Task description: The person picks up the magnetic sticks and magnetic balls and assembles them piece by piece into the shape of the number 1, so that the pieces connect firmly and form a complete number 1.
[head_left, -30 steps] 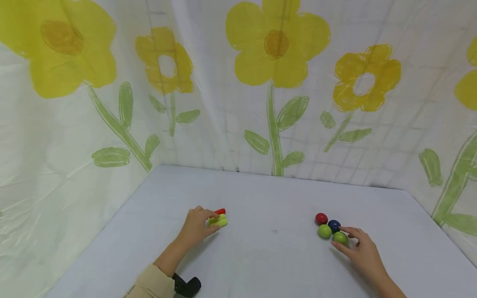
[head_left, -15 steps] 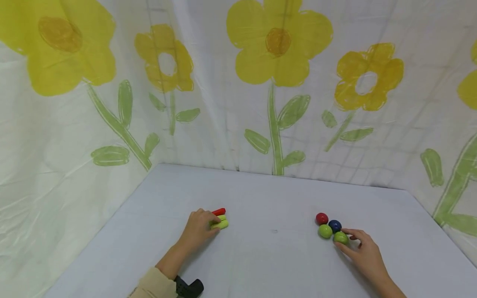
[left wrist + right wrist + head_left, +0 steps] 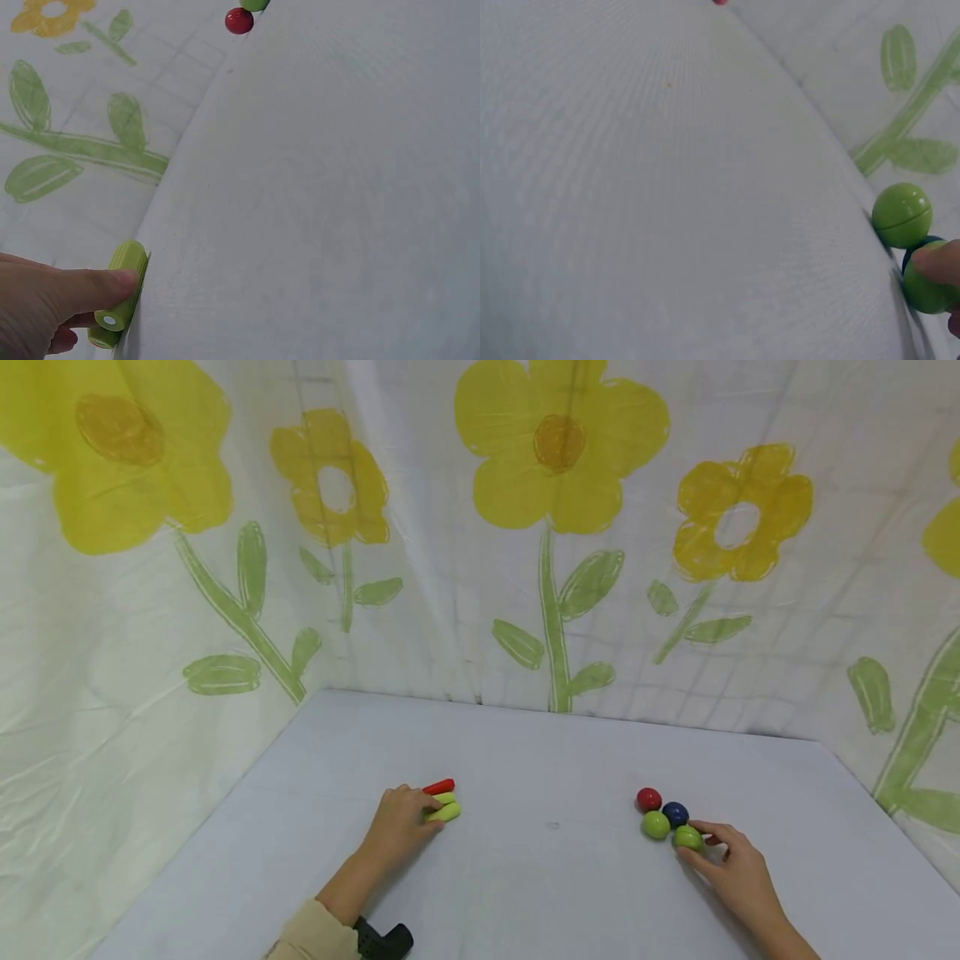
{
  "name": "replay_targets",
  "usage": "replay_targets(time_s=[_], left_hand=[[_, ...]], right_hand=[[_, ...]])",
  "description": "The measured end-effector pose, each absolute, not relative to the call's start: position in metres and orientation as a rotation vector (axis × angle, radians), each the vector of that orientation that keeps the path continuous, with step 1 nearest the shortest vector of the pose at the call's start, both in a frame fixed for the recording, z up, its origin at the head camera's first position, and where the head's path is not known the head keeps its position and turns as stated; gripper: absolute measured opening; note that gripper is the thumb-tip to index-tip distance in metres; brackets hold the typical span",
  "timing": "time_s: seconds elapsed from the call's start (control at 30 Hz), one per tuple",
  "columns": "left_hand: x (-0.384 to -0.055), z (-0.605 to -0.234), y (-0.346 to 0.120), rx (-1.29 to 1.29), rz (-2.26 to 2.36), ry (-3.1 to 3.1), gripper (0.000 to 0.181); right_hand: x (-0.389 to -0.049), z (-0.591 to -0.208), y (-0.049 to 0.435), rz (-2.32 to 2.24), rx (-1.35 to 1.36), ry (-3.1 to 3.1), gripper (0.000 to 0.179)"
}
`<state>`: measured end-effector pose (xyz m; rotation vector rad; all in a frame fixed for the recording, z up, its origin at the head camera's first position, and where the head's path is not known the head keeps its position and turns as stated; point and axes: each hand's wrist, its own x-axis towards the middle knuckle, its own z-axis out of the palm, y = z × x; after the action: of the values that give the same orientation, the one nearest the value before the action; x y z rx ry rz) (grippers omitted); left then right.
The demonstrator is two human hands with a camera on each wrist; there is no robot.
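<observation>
My left hand (image 3: 400, 827) pinches the nearer of two yellow-green ribbed cylinders (image 3: 122, 289), thumb on its side. The other yellow-green cylinder (image 3: 446, 797) lies just behind it, and a red cylinder (image 3: 440, 787) lies farthest back in that row. Over on the right, my right hand (image 3: 738, 870) grips a green ball (image 3: 687, 837) between thumb and fingers. Close by it are a second green ball (image 3: 902, 215), a dark blue ball (image 3: 676, 814) and a red ball (image 3: 648, 800). The right fingers are partly cut off in the right wrist view.
Both groups lie on a white table (image 3: 540, 877), well apart from each other. A white curtain (image 3: 420, 635) printed with yellow flowers hangs along its back and sides. A black wrist device (image 3: 386, 941) sits below the beige left sleeve (image 3: 318, 935).
My left fingers have drawn back slightly and settled on the near yellow-green cylinder, leaving the red one more exposed. The right thumb has closed in against the near green ball.
</observation>
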<state>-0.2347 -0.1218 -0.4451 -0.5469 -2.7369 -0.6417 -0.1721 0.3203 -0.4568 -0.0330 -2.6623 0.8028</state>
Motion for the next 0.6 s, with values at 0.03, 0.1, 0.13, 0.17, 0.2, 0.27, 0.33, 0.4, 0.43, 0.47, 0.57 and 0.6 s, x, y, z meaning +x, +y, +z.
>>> replay_targets(time_s=[0.03, 0.1, 0.13, 0.17, 0.2, 0.27, 0.33, 0.4, 0.43, 0.47, 0.57, 0.6], left_hand=[[-0.2342, -0.4446, -0.1218, -0.542, -0.64, -2.748, 0.02], [-0.2333, -0.4433, -0.1216, -0.534, -0.648, -2.769, 0.021], [-0.2329, -0.4428, -0.1216, -0.531, -0.657, -2.778, 0.021], [-0.2328, -0.4426, -0.1216, -0.526, -0.668, -2.788, 0.021], [-0.2325, -0.442, -0.1216, -0.52, -0.687, -2.796, 0.021], [-0.2318, -0.4414, -0.1211, -0.504, -0.725, -2.811, 0.021], [-0.231, -0.4412, -0.1208, -0.483, -0.77, -2.821, 0.021], [-0.2302, -0.4413, -0.1205, -0.467, -0.811, -2.817, 0.021], [-0.2299, -0.4414, -0.1205, -0.466, -0.821, -2.813, 0.021], [-0.2298, -0.4417, -0.1205, -0.459, -0.846, -2.81, 0.02], [-0.23, -0.4434, -0.1208, -0.438, -0.938, -2.806, 0.018], [-0.23, -0.4436, -0.1209, -0.431, -0.974, -2.806, 0.018]], right_hand=[[-0.1722, -0.4565, 0.3203, 0.809, -0.041, -2.671, 0.043], [-0.1722, -0.456, 0.3205, 0.819, -0.059, -2.687, 0.045], [-0.1723, -0.4558, 0.3207, 0.825, -0.068, -2.695, 0.045], [-0.1723, -0.4555, 0.3209, 0.83, -0.075, -2.702, 0.046], [-0.1723, -0.4553, 0.321, 0.835, -0.081, -2.709, 0.047], [-0.1723, -0.455, 0.3214, 0.841, -0.09, -2.715, 0.048], [-0.1723, -0.4547, 0.3216, 0.846, -0.092, -2.722, 0.048], [-0.1722, -0.4547, 0.3217, 0.844, -0.094, -2.72, 0.048], [-0.1723, -0.4548, 0.3217, 0.842, -0.094, -2.717, 0.048], [-0.1723, -0.4549, 0.3218, 0.842, -0.091, -2.717, 0.048], [-0.1728, -0.4552, 0.3218, 0.84, -0.088, -2.708, 0.047], [-0.1729, -0.4552, 0.3218, 0.843, -0.087, -2.708, 0.047]])
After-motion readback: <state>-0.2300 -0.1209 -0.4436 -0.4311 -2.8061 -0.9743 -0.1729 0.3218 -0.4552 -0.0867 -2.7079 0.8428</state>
